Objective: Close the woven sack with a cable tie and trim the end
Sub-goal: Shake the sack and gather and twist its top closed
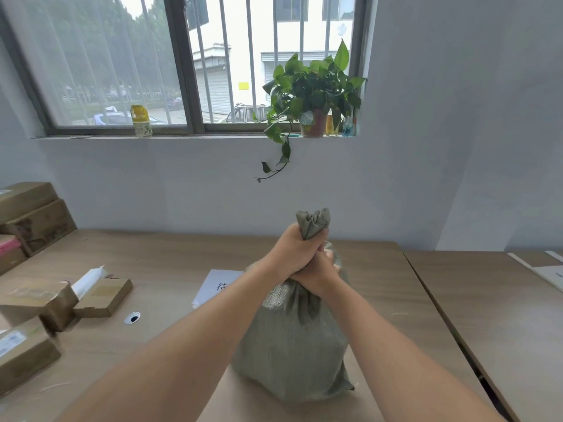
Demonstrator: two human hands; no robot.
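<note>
The woven sack [292, 339] is standing upright on the bench [189, 248], its mouth gathered into a twisted neck. The left hand [291, 249] is gripping that neck high up, with the bunched top of the sack poking out above the fist. The right hand [320, 274] is wrapping tightly around the neck just below the left hand, touching it. So the bunching looks done, but no cable tie is showing on the sack or in either hand, and no cutter is visible near the sack. Fitting the tie, cinching it and trimming its end all appear left to do.
</note>
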